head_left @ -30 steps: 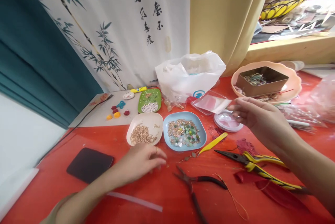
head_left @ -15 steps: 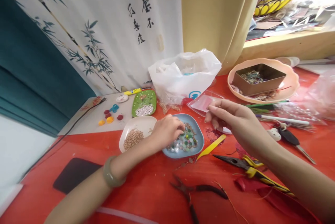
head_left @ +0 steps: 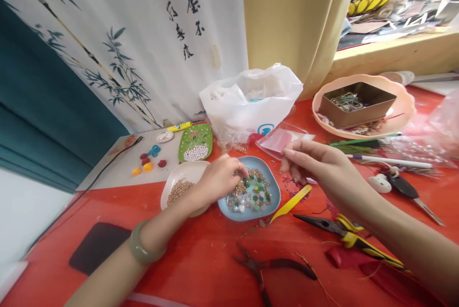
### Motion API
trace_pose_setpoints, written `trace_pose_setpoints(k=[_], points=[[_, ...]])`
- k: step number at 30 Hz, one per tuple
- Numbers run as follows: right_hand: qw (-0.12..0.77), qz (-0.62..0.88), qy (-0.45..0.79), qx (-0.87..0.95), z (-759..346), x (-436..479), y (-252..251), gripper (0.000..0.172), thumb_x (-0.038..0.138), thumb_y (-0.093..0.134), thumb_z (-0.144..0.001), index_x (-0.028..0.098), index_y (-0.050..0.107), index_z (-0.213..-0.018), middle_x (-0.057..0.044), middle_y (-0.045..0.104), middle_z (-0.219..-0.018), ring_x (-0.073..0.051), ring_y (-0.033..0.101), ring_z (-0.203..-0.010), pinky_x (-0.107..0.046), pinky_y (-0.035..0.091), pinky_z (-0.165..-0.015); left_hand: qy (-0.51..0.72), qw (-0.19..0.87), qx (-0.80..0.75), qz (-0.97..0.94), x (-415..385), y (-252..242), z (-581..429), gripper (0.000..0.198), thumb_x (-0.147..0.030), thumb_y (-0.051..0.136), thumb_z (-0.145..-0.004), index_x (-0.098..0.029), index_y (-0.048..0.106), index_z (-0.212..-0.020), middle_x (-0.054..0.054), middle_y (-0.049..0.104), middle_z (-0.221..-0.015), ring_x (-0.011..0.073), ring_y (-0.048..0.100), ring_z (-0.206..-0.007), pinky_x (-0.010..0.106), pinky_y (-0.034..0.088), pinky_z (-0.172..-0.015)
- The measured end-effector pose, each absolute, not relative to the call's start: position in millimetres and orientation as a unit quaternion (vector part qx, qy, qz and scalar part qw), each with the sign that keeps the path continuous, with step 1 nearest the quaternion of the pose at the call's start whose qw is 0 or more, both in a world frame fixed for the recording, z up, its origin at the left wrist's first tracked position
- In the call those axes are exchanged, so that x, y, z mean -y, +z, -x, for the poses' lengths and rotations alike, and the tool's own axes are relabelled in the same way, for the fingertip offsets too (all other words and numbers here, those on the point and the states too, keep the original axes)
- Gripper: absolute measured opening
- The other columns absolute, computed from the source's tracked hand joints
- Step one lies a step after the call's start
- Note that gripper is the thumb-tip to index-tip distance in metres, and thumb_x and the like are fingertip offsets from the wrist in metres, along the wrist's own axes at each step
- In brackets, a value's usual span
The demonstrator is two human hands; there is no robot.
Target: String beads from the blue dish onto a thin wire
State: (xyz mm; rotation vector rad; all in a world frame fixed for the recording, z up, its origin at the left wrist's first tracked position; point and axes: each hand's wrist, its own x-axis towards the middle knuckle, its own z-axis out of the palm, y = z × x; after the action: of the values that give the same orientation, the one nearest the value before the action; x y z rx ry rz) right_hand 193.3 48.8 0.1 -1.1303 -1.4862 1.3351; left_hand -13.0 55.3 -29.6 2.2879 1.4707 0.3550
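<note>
My left hand (head_left: 218, 180) reaches into the blue dish (head_left: 268, 202) of mixed green, white and gold beads, fingertips pinched among the beads; whether a bead is between them I cannot tell. A pale green bangle (head_left: 140, 249) sits on that wrist. My right hand (head_left: 324, 168) hovers to the right of the dish, thumb and forefinger pinched together, perhaps on a thin thread that is too fine to make out. A white dish of gold beads (head_left: 177, 186) lies just left of my left hand.
A green dish of pearls (head_left: 196, 141), a white plastic bag (head_left: 251, 101) and a pink plate holding a metal tin (head_left: 358, 101) stand behind. Yellow tweezers (head_left: 291, 202), yellow-handled pliers (head_left: 349, 235) and dark pliers (head_left: 272, 268) lie in front. A black pad (head_left: 96, 247) sits at the left.
My left hand went from the red tabletop in front of the dishes up into the blue bead dish. My right hand came leftward and nearer to the dish.
</note>
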Motion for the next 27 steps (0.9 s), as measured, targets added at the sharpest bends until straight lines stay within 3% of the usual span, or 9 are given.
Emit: trace_pose_setpoints(k=[6,14,22,27], points=[[0.414,0.453,0.546,0.571,-193.1,-48.7,-0.2,0.024,0.04,0.059,-0.075,0.019,0.055,-0.065,0.002,0.053,-0.054,-0.008,0.042,-0.044,-0.022,0.034,-0.044,0.131,0.182,-0.527,-0.82,-61.3,-29.2,16.2,0.016,-0.017,0.055,-0.075,-0.021,0.067,-0.084,0.003,0.067,-0.087,0.0222,0.051,-0.087,0.035,0.041,-0.078],[0.406,0.459,0.546,0.571,-194.0,-50.6,-0.6,0.024,0.041,0.059,-0.075,0.019,0.055,-0.065,0.002,0.055,-0.055,-0.008,0.043,-0.045,-0.021,0.035,-0.043,0.099,0.132,-0.582,-0.796,-65.7,-30.0,22.1,0.02,-0.016,0.052,-0.073,-0.022,0.069,-0.081,0.005,0.061,-0.081,0.0207,0.054,-0.079,0.032,0.04,-0.07],[0.393,0.465,0.539,0.582,-195.4,-53.6,-7.0,0.028,0.044,0.059,-0.074,0.019,0.057,-0.063,0.001,0.053,-0.053,-0.008,0.043,-0.045,-0.02,0.035,-0.043,0.066,0.136,-0.542,-0.827,-64.8,-26.3,20.4,0.015,-0.018,0.052,-0.075,-0.02,0.067,-0.074,0.005,0.061,-0.075,0.0202,0.053,-0.077,0.031,0.04,-0.068],[0.393,0.459,0.535,0.591,-194.6,-52.1,-5.1,0.028,0.044,0.058,-0.075,0.019,0.057,-0.062,0.001,0.054,-0.054,-0.008,0.044,-0.046,-0.02,0.035,-0.043,0.072,0.098,-0.574,-0.81,-63.4,-23.7,18.6,0.019,-0.013,0.047,-0.075,-0.019,0.064,-0.08,0.005,0.058,-0.076,0.021,0.051,-0.077,0.031,0.039,-0.065]])
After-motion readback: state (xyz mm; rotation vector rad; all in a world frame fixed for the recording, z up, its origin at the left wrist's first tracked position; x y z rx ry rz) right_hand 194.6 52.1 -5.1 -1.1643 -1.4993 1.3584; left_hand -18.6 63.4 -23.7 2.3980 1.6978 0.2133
